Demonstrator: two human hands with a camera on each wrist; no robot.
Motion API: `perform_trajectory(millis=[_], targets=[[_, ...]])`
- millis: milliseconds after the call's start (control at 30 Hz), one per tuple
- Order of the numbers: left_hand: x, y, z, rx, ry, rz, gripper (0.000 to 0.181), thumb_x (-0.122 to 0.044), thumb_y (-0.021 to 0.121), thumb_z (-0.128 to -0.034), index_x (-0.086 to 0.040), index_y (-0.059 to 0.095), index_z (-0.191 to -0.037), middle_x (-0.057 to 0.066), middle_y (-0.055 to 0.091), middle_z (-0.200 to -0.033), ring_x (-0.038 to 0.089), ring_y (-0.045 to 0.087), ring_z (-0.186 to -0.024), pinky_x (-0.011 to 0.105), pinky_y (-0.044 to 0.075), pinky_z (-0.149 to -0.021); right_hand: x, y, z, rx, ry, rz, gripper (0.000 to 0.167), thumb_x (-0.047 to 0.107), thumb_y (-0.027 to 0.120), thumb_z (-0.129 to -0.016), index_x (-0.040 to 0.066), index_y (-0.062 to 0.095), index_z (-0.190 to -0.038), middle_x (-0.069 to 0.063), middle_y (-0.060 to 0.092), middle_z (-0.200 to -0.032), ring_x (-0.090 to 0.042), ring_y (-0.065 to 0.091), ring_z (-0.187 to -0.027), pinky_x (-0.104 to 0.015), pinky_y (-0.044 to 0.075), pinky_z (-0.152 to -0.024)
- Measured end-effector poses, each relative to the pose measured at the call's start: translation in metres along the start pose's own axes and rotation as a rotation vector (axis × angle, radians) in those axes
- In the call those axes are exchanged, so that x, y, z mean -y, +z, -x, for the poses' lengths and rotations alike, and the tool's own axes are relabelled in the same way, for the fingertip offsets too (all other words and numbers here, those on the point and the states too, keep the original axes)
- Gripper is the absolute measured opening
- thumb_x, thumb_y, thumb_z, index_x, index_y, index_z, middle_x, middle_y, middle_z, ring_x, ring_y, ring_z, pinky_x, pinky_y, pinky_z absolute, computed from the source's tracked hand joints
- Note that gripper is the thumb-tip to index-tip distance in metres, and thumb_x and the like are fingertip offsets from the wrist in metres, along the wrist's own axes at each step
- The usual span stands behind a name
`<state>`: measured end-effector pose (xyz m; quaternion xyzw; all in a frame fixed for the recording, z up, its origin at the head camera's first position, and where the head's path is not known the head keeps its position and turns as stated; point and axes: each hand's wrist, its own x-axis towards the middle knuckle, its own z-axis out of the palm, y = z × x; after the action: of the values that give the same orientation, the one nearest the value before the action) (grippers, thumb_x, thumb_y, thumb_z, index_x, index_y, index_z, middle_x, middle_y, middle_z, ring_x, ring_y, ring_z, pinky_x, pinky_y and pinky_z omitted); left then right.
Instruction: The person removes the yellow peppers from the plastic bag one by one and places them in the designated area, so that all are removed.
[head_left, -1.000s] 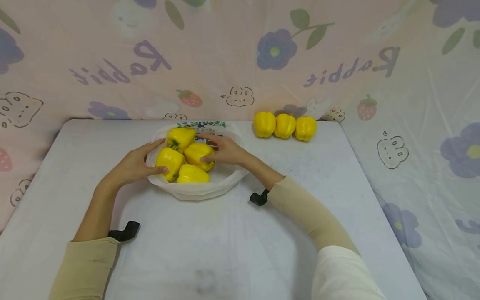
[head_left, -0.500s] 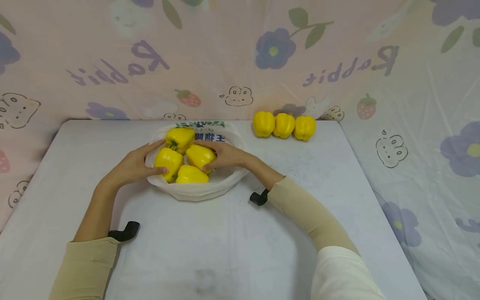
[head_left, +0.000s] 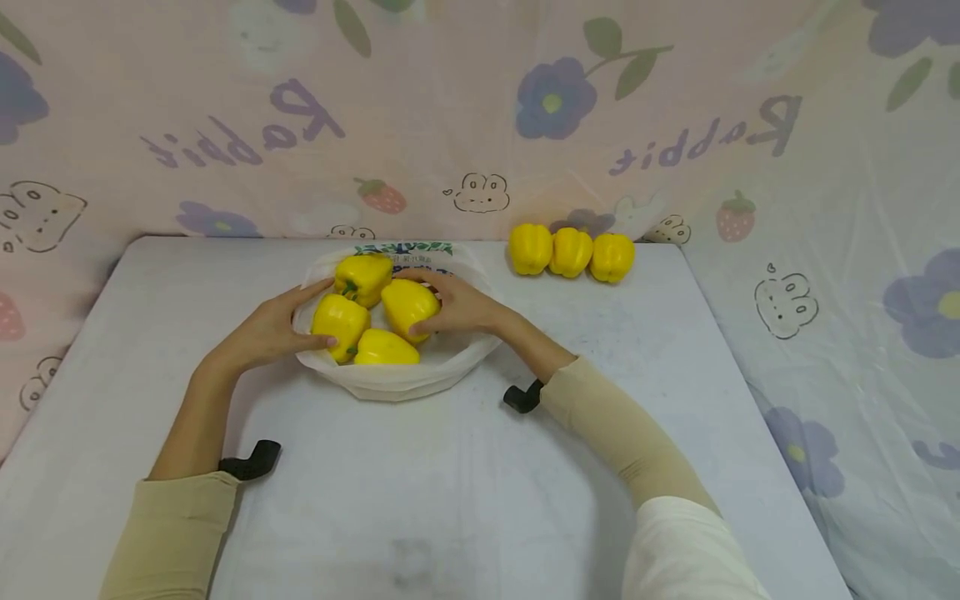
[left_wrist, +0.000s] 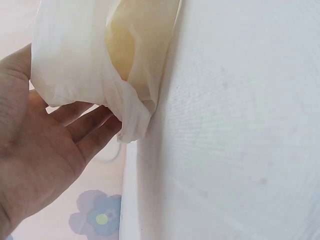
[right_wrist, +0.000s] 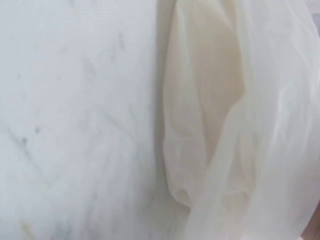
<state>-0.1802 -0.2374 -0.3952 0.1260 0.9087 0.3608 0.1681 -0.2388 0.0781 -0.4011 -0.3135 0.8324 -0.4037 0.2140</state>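
A white plastic bag [head_left: 393,387] lies open with several yellow bell peppers inside. The left hand [head_left: 258,333] holds the bag's left rim, its thumb over the front-left pepper [head_left: 341,321]; in the left wrist view, the fingers of this hand [left_wrist: 55,135] are behind the bag's plastic [left_wrist: 70,55]. Inside the bag, the right hand [head_left: 465,308] grips the right pepper [head_left: 405,304] between thumb and fingers. Another pepper [head_left: 363,275] sits at the back, and one more [head_left: 386,348] at the front. The bag [right_wrist: 280,100] hides most of the right hand in the right wrist view.
Three yellow peppers [head_left: 572,252] stand in a row at the table's back edge, right of the bag. The white table [head_left: 450,500] meets a patterned cloth [head_left: 442,108] behind. A black curved piece [head_left: 258,461] is by each wrist.
The pepper at the right hand has moved slightly right and turned, away from the back pepper. The right hand has closed on it and shifted a little right. The left hand has stayed in place.
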Motion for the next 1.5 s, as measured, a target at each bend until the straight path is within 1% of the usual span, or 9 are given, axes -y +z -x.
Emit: perform_trajectory(millis=[133, 367, 500, 600, 867, 967, 1100, 1333, 1500], targets=[[-0.001, 0.000, 0.000, 0.002, -0.008, -0.003, 0.100, -0.044, 0.082, -0.0805, -0.020, 0.025, -0.159, 0.026, 0.019, -0.161, 0.050, 0.015, -0.146, 0.072, 0.016, -0.112, -0.001, -0.004, 0.003, -0.050, -0.014, -0.005, 0.085, 0.039, 0.083, -0.079, 0.029, 0.039, -0.151, 0.008, 0.042, -0.149, -0.014, 0.043, -0.131, -0.040, 0.037, -0.112], [-0.002, -0.001, -0.001, 0.003, -0.001, 0.009, 0.099, -0.041, 0.083, -0.0801, -0.020, 0.027, -0.159, 0.023, 0.020, -0.162, 0.048, 0.016, -0.147, 0.070, 0.017, -0.113, -0.002, -0.016, 0.014, -0.119, -0.078, -0.029, 0.085, 0.033, 0.084, -0.079, 0.022, 0.039, -0.151, 0.007, 0.044, -0.148, -0.014, 0.046, -0.125, -0.037, 0.042, -0.106], [-0.002, -0.001, -0.001, 0.006, -0.007, 0.013, 0.099, -0.041, 0.083, -0.0797, -0.020, 0.027, -0.159, 0.022, 0.020, -0.162, 0.048, 0.016, -0.147, 0.070, 0.017, -0.113, -0.003, -0.024, 0.023, -0.153, -0.068, -0.038, 0.084, 0.034, 0.085, -0.078, 0.026, 0.041, -0.149, 0.007, 0.046, -0.144, -0.015, 0.048, -0.121, -0.035, 0.045, -0.101], [-0.002, -0.001, -0.001, 0.005, -0.010, 0.005, 0.099, -0.042, 0.083, -0.0796, -0.020, 0.027, -0.159, 0.022, 0.020, -0.162, 0.048, 0.016, -0.147, 0.071, 0.017, -0.112, -0.003, -0.031, 0.030, -0.187, -0.066, -0.052, 0.083, 0.032, 0.086, -0.078, 0.027, 0.043, -0.148, 0.008, 0.048, -0.143, -0.016, 0.049, -0.118, -0.037, 0.047, -0.098], [-0.001, -0.001, -0.002, 0.007, -0.005, 0.011, 0.099, -0.041, 0.083, -0.0800, -0.021, 0.027, -0.159, 0.022, 0.020, -0.162, 0.048, 0.015, -0.147, 0.071, 0.016, -0.112, -0.003, -0.046, 0.045, -0.260, -0.084, -0.103, 0.081, 0.025, 0.085, -0.078, 0.027, 0.044, -0.147, 0.010, 0.047, -0.144, -0.016, 0.049, -0.117, -0.044, 0.046, -0.099], [-0.002, 0.000, -0.001, 0.010, 0.000, 0.011, 0.099, -0.040, 0.083, -0.0805, -0.021, 0.026, -0.159, 0.023, 0.020, -0.162, 0.048, 0.015, -0.147, 0.071, 0.016, -0.112, -0.004, -0.049, 0.050, -0.284, -0.075, -0.117, 0.081, 0.026, 0.085, -0.078, 0.029, 0.044, -0.148, 0.010, 0.047, -0.144, -0.016, 0.049, -0.117, -0.044, 0.046, -0.098], [-0.002, 0.000, -0.001, 0.011, 0.000, 0.005, 0.099, -0.040, 0.082, -0.0807, -0.021, 0.025, -0.159, 0.023, 0.020, -0.161, 0.049, 0.015, -0.147, 0.072, 0.016, -0.112, -0.007, -0.052, 0.056, -0.329, -0.064, -0.099, 0.082, 0.029, 0.086, -0.078, 0.030, 0.044, -0.148, 0.010, 0.046, -0.145, -0.016, 0.049, -0.118, -0.045, 0.045, -0.098], [-0.001, 0.000, -0.002, 0.016, -0.007, -0.007, 0.103, -0.043, 0.082, -0.0805, -0.023, 0.020, -0.160, 0.022, 0.019, -0.162, 0.048, 0.015, -0.147, 0.071, 0.015, -0.112, -0.016, -0.057, 0.068, -0.409, -0.057, -0.116, 0.082, 0.030, 0.086, -0.078, 0.029, 0.043, -0.148, 0.010, 0.045, -0.146, -0.020, 0.049, -0.119, -0.050, 0.042, -0.101], [0.001, -0.001, -0.002, 0.014, 0.003, -0.013, 0.102, -0.042, 0.081, -0.0813, -0.023, 0.020, -0.160, 0.023, 0.019, -0.162, 0.048, 0.015, -0.147, 0.070, 0.015, -0.113, -0.022, -0.060, 0.078, -0.438, -0.010, -0.127, 0.081, 0.033, 0.086, -0.078, 0.035, 0.044, -0.146, 0.012, 0.044, -0.147, -0.021, 0.049, -0.117, -0.050, 0.043, -0.100]])
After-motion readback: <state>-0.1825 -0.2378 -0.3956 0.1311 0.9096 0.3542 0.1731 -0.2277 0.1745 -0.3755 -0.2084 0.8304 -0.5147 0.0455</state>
